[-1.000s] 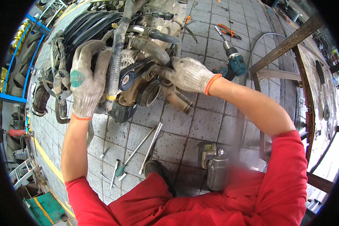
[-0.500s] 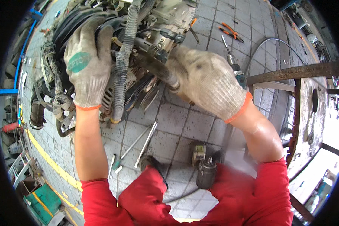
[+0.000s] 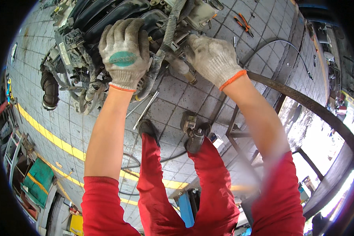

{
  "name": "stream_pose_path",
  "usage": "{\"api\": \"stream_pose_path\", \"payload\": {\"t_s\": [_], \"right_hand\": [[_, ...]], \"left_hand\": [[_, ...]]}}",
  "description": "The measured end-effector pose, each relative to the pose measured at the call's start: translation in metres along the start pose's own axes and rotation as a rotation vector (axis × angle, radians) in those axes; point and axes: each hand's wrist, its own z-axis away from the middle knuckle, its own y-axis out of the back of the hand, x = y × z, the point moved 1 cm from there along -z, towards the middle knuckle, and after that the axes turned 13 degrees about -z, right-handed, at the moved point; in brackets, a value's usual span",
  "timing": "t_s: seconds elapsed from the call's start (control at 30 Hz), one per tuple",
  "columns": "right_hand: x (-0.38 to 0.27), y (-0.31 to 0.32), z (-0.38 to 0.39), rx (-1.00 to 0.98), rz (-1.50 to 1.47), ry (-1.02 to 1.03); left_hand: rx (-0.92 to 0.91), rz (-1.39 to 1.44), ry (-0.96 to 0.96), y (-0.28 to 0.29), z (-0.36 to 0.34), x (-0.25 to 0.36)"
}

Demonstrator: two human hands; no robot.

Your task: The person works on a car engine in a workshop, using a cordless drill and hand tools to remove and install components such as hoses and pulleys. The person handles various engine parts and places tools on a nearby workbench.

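Where it sits: the engine (image 3: 106,47), dark and greasy, is on the floor (image 3: 185,98)
Left hand (image 3: 124,55): flat and open on top
Right hand (image 3: 212,57): wrapped around a metal part

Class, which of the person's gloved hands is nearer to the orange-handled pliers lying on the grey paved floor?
The right hand. It rests on the engine just left of and below the orange-handled pliers; the left hand lies farther left, across the corrugated hose.

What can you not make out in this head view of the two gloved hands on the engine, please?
- Right hand: its fingertips curl behind the corrugated hose, so its grip is hidden.
- Left hand: its palm faces the engine, so what it presses is covered.
- Engine top: cut off by the picture's upper edge.
- Right upper arm: blurred.
- Orange-handled pliers: too small for detail.
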Motion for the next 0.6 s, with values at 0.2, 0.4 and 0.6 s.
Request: {"api": "stream_pose_path", "payload": {"t_s": [0.2,0.4,0.6], "right_hand": [[0.007,-0.002,-0.02,-0.183,0.153,0.082],[0.006,-0.008,-0.022,-0.235,0.114,0.006],[0.026,-0.041,-0.015,-0.22,0.173,0.137]], "left_hand": [[-0.087,0.001,0.032,0.001,-0.003,0.001],[-0.098,0.012,0.068,0.007,-0.007,0.002],[-0.13,0.034,0.075,0.006,-0.011,0.002]]}}
